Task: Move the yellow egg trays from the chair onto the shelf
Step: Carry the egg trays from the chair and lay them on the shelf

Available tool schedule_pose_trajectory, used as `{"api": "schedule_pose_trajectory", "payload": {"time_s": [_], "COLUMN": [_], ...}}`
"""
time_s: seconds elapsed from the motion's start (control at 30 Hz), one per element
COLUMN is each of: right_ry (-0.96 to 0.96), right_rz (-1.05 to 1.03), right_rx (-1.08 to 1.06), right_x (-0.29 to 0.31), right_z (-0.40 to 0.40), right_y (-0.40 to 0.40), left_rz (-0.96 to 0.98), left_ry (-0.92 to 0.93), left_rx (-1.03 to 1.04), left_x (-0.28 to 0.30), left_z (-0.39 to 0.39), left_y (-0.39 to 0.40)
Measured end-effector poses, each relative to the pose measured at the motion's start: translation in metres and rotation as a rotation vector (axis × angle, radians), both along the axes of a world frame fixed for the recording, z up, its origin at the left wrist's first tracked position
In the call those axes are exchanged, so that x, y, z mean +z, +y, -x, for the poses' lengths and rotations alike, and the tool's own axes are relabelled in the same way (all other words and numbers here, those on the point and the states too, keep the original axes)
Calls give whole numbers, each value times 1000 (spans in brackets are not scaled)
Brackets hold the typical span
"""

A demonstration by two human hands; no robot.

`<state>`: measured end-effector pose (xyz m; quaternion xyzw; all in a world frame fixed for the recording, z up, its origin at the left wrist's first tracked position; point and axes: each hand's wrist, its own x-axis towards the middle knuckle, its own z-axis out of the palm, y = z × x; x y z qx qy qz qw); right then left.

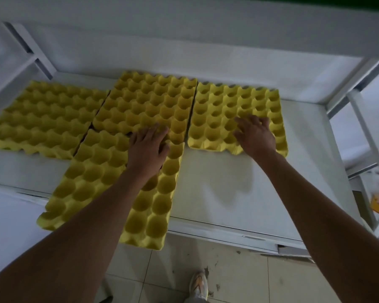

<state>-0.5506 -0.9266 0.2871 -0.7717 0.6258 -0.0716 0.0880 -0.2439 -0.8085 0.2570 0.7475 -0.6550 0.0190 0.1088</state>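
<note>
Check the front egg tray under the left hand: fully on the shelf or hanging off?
Hanging off. The front egg tray juts past the shelf edge, over the floor, left hand resting on its far end.

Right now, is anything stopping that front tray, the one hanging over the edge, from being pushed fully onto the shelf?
Yes. The middle rear tray sits directly behind the front tray, its near edge overlapping the front tray's far end under the left hand. The bare shelf to the right looks free.
</note>
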Motion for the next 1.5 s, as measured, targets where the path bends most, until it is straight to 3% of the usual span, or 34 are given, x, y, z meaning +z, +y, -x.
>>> {"api": "schedule_pose_trajectory", "payload": {"time_s": [0.5, 0.73, 0.93, 1.1, 1.27, 1.5], "right_ry": [44, 43, -84, -46, 0, 206], "right_rz": [-5, 15, 161, 104, 94, 34], "right_rx": [19, 59, 363, 596, 870, 1237], "right_x": [-2, 37, 52, 51, 47, 22], "right_z": [-14, 1, -36, -100, -124, -89], "right_y": [2, 8, 103, 166, 267, 456], "left_rz": [39, -47, -1, 34, 46, -223], "left_ry": [-20, -26, 11, -11, -32, 10], "left_rx": [-4, -7, 27, 178, 526, 832], "left_x": [4, 17, 45, 71, 71, 60], "left_z": [0, 5, 23, 21, 23, 126], "left_y": [-1, 6, 53, 138, 294, 542]}}
